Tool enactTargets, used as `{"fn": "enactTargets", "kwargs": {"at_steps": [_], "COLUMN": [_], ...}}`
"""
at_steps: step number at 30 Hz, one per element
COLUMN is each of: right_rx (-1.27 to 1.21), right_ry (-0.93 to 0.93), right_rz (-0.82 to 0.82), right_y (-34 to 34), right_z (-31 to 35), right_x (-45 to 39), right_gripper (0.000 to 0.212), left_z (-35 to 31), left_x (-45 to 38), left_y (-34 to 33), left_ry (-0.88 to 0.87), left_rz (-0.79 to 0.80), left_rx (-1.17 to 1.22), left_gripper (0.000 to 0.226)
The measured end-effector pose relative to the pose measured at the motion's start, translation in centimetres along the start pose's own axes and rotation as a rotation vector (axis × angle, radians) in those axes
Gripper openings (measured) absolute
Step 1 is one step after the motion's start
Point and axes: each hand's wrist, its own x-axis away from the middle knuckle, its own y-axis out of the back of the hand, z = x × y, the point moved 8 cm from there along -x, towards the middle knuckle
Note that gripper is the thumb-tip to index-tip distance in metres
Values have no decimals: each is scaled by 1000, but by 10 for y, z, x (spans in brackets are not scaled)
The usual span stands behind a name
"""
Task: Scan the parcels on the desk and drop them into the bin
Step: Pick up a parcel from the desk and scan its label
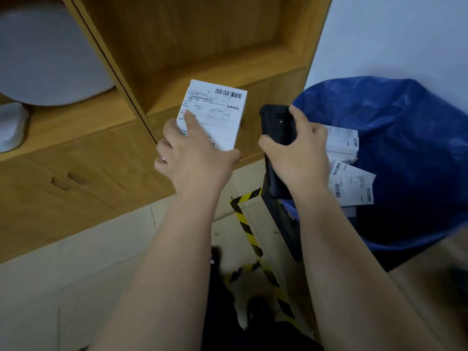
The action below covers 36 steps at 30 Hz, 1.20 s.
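The white parcel (212,117) is held up in the air in front of the wooden cabinet (96,158), label and barcode facing the camera, pinched by the left hand (192,158). The right hand (298,153) grips a black scanner (277,125) just beside it. To scan well, the scanner's window should probably turn toward the barcode at the label's top edge. The blue-lined bin (405,127), against the white wall, holds labelled parcels; striped tape (249,229) crosses the floor.
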Motion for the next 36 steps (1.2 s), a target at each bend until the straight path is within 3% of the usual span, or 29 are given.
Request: {"fn": "enactTargets", "kwargs": {"at_steps": [10, 19, 29, 36], "right_rx": [-100, -108, -213, -246], "right_ry": [-290, -688, -937, -1046], "right_rz": [-369, -701, -801, -788], "right_y": [23, 90, 123, 100], "right_z": [-21, -121, -245, -301], "right_x": [-97, -52, -42, -80], "right_gripper": [71, 73, 75, 77], "left_z": [-126, -230, -304, -330], "left_x": [-131, -78, -8, -10], "left_y": [-59, -156, -284, -360], "left_ry": [-393, -765, -940, -1006], "left_rz": [200, 494, 675, 706], "left_rx": [-14, -60, -243, -296], "left_gripper": [113, 114, 116, 117]}}
